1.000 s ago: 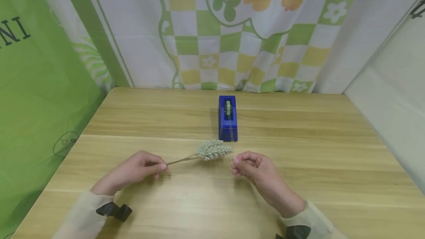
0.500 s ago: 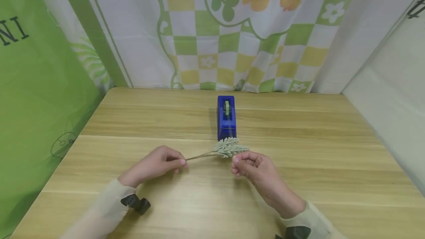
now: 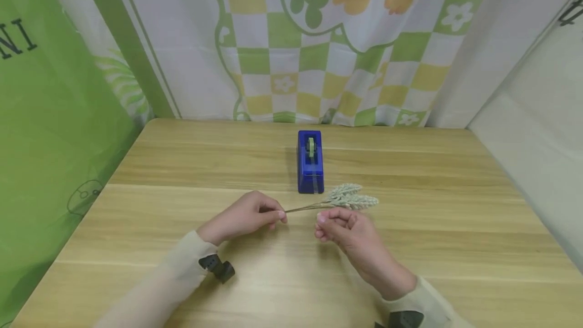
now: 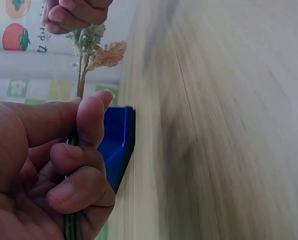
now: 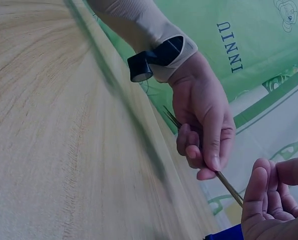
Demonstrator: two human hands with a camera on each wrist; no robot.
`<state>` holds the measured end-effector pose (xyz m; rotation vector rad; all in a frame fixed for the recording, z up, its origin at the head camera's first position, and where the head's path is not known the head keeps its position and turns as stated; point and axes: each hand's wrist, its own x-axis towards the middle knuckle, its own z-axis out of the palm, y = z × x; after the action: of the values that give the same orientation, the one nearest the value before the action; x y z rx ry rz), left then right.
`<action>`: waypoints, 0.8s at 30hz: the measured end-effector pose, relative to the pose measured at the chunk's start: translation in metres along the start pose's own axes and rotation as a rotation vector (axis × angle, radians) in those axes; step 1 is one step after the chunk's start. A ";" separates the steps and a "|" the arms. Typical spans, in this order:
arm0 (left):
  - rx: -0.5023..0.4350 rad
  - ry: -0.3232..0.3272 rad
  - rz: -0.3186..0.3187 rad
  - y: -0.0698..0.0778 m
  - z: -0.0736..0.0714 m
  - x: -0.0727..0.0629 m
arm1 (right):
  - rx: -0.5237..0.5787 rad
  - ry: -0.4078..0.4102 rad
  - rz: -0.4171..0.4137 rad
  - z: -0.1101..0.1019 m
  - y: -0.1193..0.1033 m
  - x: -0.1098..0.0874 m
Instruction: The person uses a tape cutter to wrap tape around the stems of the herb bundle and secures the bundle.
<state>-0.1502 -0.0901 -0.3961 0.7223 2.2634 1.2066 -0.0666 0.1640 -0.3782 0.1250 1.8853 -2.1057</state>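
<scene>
My left hand [image 3: 250,214] pinches the thin brown stems of a small bunch of flower sprigs [image 3: 350,200] between thumb and forefinger. Their pale green heads point right, just beyond my right hand [image 3: 355,239]. In the left wrist view one sprig head [image 4: 109,55] looks pinkish-brown, and the stems run down through the palm. My right hand holds thumb and forefinger together, the other fingers curled, apart from the left. A pale sliver at its fingertips looks like a small strip of clear tape, though it is hard to make out.
A blue tape dispenser [image 3: 310,163] with a roll in it stands behind the flower sprigs on the wooden table [image 3: 432,191]. A patterned curtain [image 3: 282,54] hangs at the table's back edge. Green cloth is on the left, a pale sheet on the right.
My left hand has moved to the right and slightly away from me, carrying the flower sprigs past the front of the tape dispenser. My right hand has stayed nearly still.
</scene>
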 end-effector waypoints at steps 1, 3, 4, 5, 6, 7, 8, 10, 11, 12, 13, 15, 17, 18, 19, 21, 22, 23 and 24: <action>0.000 -0.001 0.009 0.002 0.001 0.002 | 0.001 0.001 -0.002 0.000 0.000 0.000; -0.007 -0.006 0.024 0.005 0.004 0.006 | 0.002 0.001 -0.006 0.001 0.001 0.000; -0.008 -0.009 0.030 0.007 0.006 0.007 | 0.004 0.002 -0.007 0.001 0.002 0.001; -0.006 -0.012 0.036 0.009 0.007 0.009 | 0.008 0.002 -0.006 0.001 0.002 0.001; -0.002 -0.016 0.042 0.010 0.008 0.011 | 0.011 0.001 -0.007 0.001 0.003 0.001; -0.001 -0.019 0.045 0.012 0.009 0.012 | 0.014 0.001 -0.006 0.001 0.003 0.001; -0.002 -0.023 0.048 0.014 0.010 0.013 | 0.017 -0.001 -0.004 0.001 0.004 0.001; 0.006 -0.025 0.053 0.019 0.012 0.016 | 0.022 -0.007 0.002 0.000 0.005 0.001; 0.009 -0.025 0.054 0.021 0.013 0.017 | 0.023 -0.011 0.004 0.000 0.005 0.001; 0.008 -0.026 0.054 0.024 0.014 0.018 | 0.023 -0.014 0.004 0.000 0.006 0.001; 0.006 -0.026 0.056 0.026 0.015 0.019 | 0.024 -0.017 0.006 0.000 0.006 0.001; 0.004 -0.026 0.058 0.030 0.016 0.021 | 0.028 -0.020 0.009 0.000 0.007 0.002; -0.002 -0.027 0.061 0.033 0.018 0.023 | 0.032 -0.019 0.009 0.000 0.008 0.002; -0.007 -0.028 0.061 0.035 0.019 0.023 | 0.033 -0.018 0.010 0.000 0.008 0.002; -0.009 -0.029 0.063 0.036 0.019 0.023 | 0.034 -0.017 0.012 0.000 0.009 0.002; -0.019 -0.031 0.066 0.038 0.020 0.023 | 0.038 -0.015 0.013 0.000 0.009 0.002; -0.021 -0.031 0.067 0.039 0.021 0.024 | 0.040 -0.015 0.015 -0.001 0.010 0.002; -0.025 -0.033 0.068 0.039 0.021 0.024 | 0.042 -0.015 0.015 -0.001 0.010 0.002; -0.028 -0.033 0.068 0.040 0.022 0.024 | 0.044 -0.016 0.014 -0.001 0.010 0.002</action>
<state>-0.1455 -0.0428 -0.3767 0.8084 2.2068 1.2455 -0.0662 0.1641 -0.3890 0.1300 1.8243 -2.1329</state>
